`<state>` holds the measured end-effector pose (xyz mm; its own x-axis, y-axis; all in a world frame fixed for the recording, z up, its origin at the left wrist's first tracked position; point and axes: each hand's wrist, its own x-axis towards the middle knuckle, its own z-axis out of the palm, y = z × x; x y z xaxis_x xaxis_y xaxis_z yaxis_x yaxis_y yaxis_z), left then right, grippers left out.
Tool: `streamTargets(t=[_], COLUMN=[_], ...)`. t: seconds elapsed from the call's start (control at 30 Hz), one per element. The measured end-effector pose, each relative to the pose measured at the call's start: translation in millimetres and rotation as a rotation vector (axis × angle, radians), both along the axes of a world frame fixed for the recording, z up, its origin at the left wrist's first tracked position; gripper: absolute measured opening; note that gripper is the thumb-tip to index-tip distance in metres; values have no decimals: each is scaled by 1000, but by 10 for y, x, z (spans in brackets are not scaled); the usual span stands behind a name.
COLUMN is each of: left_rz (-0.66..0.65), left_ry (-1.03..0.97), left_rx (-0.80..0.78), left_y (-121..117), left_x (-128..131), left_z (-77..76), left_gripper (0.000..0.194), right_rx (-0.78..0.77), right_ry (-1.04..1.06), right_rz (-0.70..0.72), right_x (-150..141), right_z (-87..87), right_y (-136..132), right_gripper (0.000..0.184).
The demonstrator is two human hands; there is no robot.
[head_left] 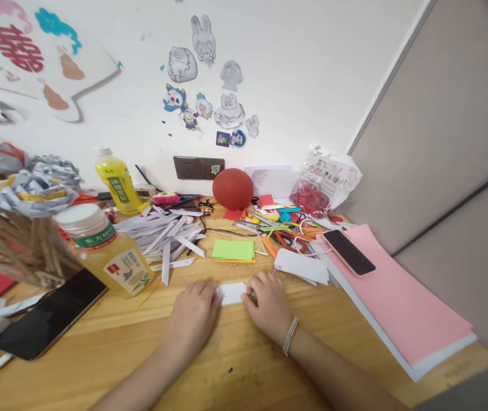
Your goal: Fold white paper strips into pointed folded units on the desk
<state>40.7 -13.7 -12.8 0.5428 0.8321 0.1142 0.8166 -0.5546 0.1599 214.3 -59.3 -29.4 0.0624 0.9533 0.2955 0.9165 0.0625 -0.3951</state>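
Observation:
A small white piece of paper (232, 293) lies flat on the wooden desk (235, 354) between my two hands. My left hand (193, 315) rests on its left end with the fingers curled down onto it. My right hand (268, 303), a beaded bracelet on its wrist, presses the right end with bent fingers. Both hands pinch or press the paper against the desk top.
A yellow drink bottle (109, 258) lies beside a black tablet (51, 321) on the left. White paper strips (170, 234), green sticky notes (233, 250), a red ball (232, 188), coloured scraps and a phone (349, 252) on pink sheets (393, 308) lie beyond.

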Motion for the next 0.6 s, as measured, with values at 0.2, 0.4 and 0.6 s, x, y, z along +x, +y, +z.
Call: streamTargets(t=[0.2,0.4,0.6], left_rz=[14,30,-395], left_ry=[131,151,18], left_rx=[48,104,453], left_y=[-9,2,-175], left_x=[24,-54,-80], left_z=[60,123,-99], left_gripper=[22,19,28], right_rx=[-6,-17,-5], right_ry=[-8,7,21], right_rz=[6,1,1], right_x=[5,7,6], right_z=[3,17,3], right_y=[-8,-6,6], right_gripper=[10,10,11])
